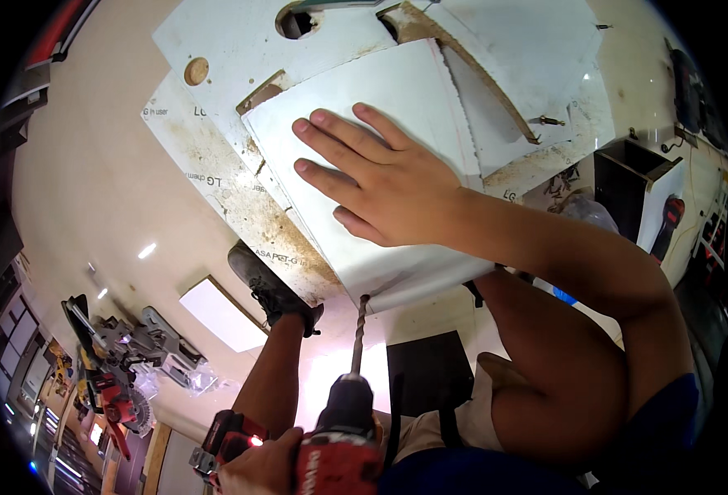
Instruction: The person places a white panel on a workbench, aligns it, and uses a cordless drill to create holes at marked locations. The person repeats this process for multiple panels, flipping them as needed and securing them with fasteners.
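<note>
My right hand (385, 177) lies flat, fingers spread, on a white board (380, 82) that rests on top of other white panels. My left hand (257, 470) grips a red and black power drill (339, 445) at the bottom of the view. The drill's long bit (358, 330) points up, and its tip meets the near edge of the white board just below my right wrist. My leg and black shoe (269, 289) stand beside the stack's dusty edge.
The lower panels (216, 177) carry sawdust, a round hole (298, 21), a wooden disc (197, 71) and a screw (548, 121). A mitre saw (112, 363) sits on the floor at left beside a small white panel (224, 315). A black box (628, 177) stands at right.
</note>
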Motion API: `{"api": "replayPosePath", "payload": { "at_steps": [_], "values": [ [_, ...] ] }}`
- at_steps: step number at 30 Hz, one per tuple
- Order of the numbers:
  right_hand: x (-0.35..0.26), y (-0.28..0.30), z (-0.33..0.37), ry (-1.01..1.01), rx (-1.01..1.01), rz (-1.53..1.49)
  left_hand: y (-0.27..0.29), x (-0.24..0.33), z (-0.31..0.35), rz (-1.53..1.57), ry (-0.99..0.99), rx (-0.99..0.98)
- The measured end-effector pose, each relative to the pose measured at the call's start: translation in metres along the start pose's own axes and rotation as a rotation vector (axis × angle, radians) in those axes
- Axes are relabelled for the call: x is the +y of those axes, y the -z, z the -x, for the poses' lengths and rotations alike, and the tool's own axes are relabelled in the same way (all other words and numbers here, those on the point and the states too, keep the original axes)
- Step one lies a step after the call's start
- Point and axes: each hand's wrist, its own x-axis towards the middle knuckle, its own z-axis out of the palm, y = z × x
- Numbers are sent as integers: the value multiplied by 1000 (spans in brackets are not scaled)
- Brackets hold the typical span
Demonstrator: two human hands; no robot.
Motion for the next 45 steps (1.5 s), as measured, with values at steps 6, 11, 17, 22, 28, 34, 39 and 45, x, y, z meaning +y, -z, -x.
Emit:
{"api": "replayPosePath", "payload": {
  "at_steps": [6, 11, 17, 22, 28, 34, 39, 45],
  "values": [
    [2, 8, 2, 7, -2, 4, 8, 54, -21, -453, -78, 22],
    [4, 2, 4, 14, 59, -28, 23, 64, -33, -482, -52, -73],
    [6, 6, 6, 5, 43, -115, 39, 94, -58, -607, -6, -120],
    [6, 6, 7, 0, 121, -124, 52, 104, -76, -604, 11, -167],
    [7, -1, 8, 5, 193, -90, 50, 100, -71, -591, -34, -139],
    [8, -7, 10, 17, 220, -78, 49, 113, -70, -544, -67, -142],
    [7, -7, 10, 30, 193, -40, 47, 114, -73, -586, -17, -186],
    [6, -11, 9, 14, 198, -33, 47, 115, -75, -617, -66, -176]
  ]
}}
